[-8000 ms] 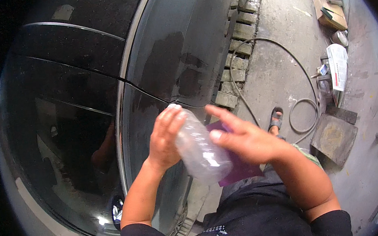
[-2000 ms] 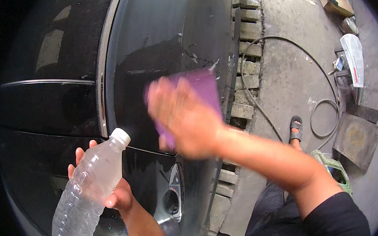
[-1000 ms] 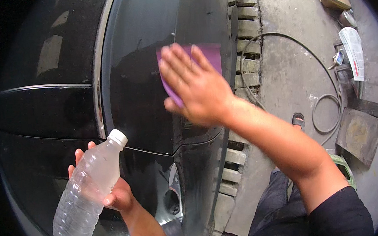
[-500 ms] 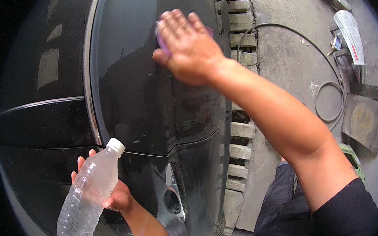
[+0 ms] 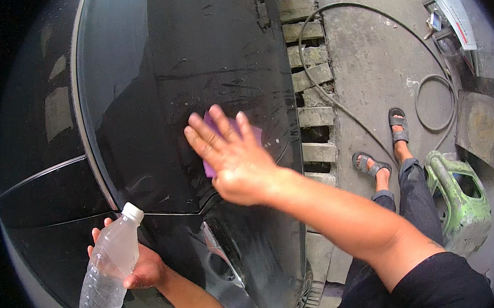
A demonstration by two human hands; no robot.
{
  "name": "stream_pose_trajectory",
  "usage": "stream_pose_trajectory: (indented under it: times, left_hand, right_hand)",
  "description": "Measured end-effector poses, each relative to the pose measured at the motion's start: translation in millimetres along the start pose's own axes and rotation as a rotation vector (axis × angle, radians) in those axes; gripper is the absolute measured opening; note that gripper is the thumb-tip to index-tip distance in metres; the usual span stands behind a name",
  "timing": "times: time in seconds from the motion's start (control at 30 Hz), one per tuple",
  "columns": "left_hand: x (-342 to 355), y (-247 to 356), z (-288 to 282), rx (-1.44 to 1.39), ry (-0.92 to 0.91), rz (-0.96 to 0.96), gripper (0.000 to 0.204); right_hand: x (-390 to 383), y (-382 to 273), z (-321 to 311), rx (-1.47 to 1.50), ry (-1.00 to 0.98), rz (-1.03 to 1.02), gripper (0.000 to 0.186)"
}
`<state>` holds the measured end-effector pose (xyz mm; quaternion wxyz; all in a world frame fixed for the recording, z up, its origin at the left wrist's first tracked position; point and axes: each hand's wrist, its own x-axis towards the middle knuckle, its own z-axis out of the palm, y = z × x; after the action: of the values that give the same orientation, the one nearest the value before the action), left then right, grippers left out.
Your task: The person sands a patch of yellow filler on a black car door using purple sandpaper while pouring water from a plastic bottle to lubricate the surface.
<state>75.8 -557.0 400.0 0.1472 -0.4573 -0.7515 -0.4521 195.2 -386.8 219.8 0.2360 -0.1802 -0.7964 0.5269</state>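
Big glossy black car panel [image 5: 195,72] fills most of the shot, with a green stool [image 5: 462,196] and a hose [image 5: 366,60] on the concrete to the right. Right hand [image 5: 236,160] is spread flat, pressing a purple pad [image 5: 211,139] against the panel. Left hand [image 5: 143,270] is wrapped around a clear plastic bottle [image 5: 109,266] with a white cap and no label, down low near the panel seam.

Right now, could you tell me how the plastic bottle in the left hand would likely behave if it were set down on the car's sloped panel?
The plastic bottle looks thin-walled and nearly empty, so probably light and easily dented. Being round, it would likely roll or slide off the glossy black panel. The left hand grips only its middle, so it may feel slippery.
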Motion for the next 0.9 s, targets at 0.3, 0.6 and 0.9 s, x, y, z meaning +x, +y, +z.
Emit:
stream_pose_trajectory:
  times: [0.3, 0.6, 0.9]
  left_hand:
    - [0.5, 1.0, -5.6, -0.001, 0.000, 0.011, 0.103]
    - [1.0, 6.0, -3.3, -0.014, -0.045, -0.003, 0.105]
    - [6.4, 60.2, 28.9, 0.243, -0.603, 0.143, 0.103]
  right_hand:
    - [-84.7, -1.0, 49.4, -0.077, -0.081, 0.039, 0.087]
    - [-35.7, -0.3, 25.6, -0.043, 0.016, 0.038, 0.081]
    - [-133.2, 9.1, -16.4, 0.060, -0.468, 0.277, 0.073]
